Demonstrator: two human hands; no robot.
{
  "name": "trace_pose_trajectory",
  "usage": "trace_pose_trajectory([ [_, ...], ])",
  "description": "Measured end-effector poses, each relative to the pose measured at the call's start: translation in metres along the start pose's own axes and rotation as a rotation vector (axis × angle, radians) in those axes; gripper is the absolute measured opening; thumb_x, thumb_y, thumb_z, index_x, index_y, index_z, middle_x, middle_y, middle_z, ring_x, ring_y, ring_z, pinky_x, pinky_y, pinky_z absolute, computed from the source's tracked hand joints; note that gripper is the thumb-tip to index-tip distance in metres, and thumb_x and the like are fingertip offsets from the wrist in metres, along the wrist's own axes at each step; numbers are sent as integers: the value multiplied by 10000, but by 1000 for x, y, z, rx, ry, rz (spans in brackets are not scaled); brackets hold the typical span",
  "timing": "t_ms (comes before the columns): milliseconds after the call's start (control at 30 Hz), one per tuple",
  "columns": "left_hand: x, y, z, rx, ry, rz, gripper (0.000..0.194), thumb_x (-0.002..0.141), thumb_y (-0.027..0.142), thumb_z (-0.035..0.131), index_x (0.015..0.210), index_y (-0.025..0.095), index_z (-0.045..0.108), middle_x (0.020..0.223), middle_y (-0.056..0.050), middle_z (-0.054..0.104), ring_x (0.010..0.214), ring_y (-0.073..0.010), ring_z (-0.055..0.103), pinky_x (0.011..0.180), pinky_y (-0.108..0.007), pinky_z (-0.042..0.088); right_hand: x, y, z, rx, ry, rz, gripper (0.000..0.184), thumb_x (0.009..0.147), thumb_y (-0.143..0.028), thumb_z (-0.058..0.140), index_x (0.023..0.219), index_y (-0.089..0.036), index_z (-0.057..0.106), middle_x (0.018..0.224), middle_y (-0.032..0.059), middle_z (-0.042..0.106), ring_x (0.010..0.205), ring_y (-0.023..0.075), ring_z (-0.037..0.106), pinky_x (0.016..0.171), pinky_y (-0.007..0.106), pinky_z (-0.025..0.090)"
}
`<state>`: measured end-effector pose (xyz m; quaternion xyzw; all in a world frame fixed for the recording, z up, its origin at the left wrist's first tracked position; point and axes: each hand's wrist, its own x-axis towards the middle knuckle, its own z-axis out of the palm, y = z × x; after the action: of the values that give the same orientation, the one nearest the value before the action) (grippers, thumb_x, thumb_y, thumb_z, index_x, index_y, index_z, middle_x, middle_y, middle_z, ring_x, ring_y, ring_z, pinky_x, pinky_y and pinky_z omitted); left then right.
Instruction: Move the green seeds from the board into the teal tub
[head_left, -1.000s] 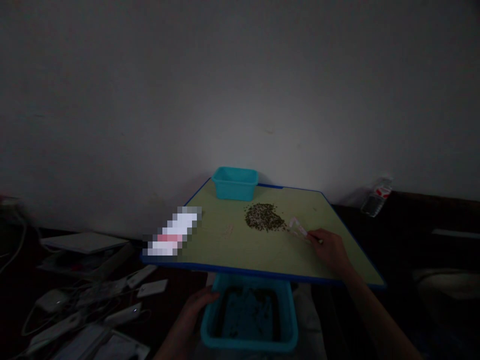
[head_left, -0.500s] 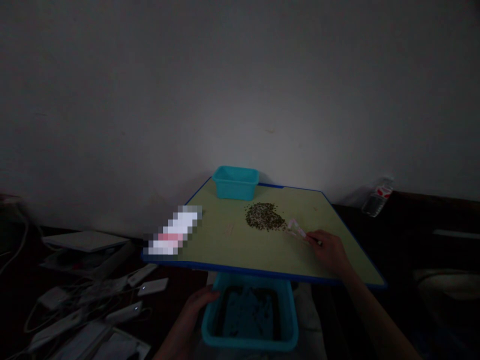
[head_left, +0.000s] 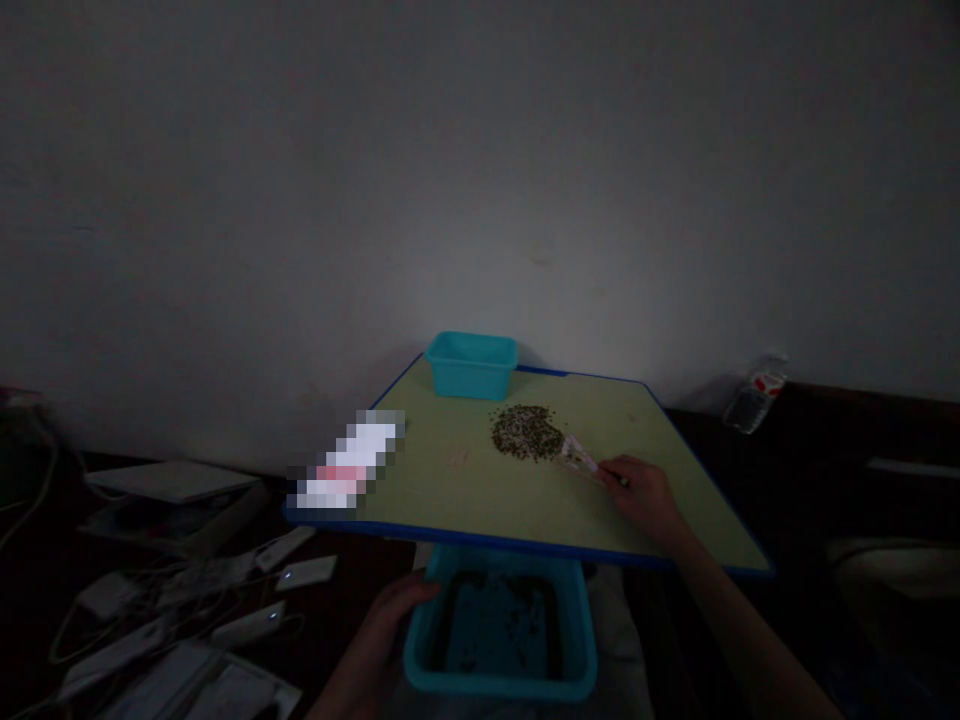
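Leftward goes the see-through tool (head_left: pixel 579 455), the right hand (head_left: pixel 641 490) travelling with it, and its far end now meets the lower right edge of the grain pile (head_left: pixel 523 432), where a second ago it stood just short! Behind everything rises the wall (head_left: pixel 480 180), grey and dim. Before it stands the table (head_left: pixel 510 500), its top yellowish and flat, trimmed with a blue edge. Below the near edge sits the near bin (head_left: pixel 500 690), turquoise, round-cornered, dark bits scattered inside; the left hand (head_left: pixel 405 595) touches its left rim, though I can't tell whether it grips. At the back of the tabletop, the far bin (head_left: pixel 471 380) matches it in colour, smooth-walled and narrowing downward. Mid-table, the pile spreads in a loose, speckled round of dark and pale grains. Then the tool itself: slim, glassy, faintly pinkish, low over the tabletop, long axis slanting from the hand toward the pile, far and to the left. Fingers close together, pinched around its handle end!
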<state>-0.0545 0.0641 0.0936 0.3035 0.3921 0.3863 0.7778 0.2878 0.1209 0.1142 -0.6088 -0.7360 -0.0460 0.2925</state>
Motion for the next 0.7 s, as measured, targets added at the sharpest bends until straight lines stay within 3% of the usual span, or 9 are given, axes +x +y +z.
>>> trace_pose_trajectory([
  [267, -3, 2, 0, -46, 119, -18, 132, 633, 215, 632, 744, 201, 703, 742, -36, 750, 764, -275, 667, 729, -385, 491, 4, -12, 4, 2, -2, -19, 257, 820, -261, 433, 893, -217, 675, 829, 46, 665, 723, 157, 596, 692, 260, 440],
  [500, 2, -2, -4, -49, 8, -16, 207, 691, 228, 583, 860, 187, 695, 775, -59, 750, 804, -285, 662, 769, -399, 474, 8, -19, 5, 17, -21, -39, 260, 830, -270, 427, 892, -212, 674, 841, 43, 663, 734, 154, 597, 696, 253, 440],
  [700, 7, -9, -7, 18, 124, 0, 250, 629, 270, 631, 850, 171, 695, 781, -81, 746, 781, -301, 665, 730, -408, 488, 8, -20, 7, 28, -21, -41, 259, 824, -264, 437, 901, -212, 678, 844, 47, 666, 716, 151, 599, 687, 252, 448],
])
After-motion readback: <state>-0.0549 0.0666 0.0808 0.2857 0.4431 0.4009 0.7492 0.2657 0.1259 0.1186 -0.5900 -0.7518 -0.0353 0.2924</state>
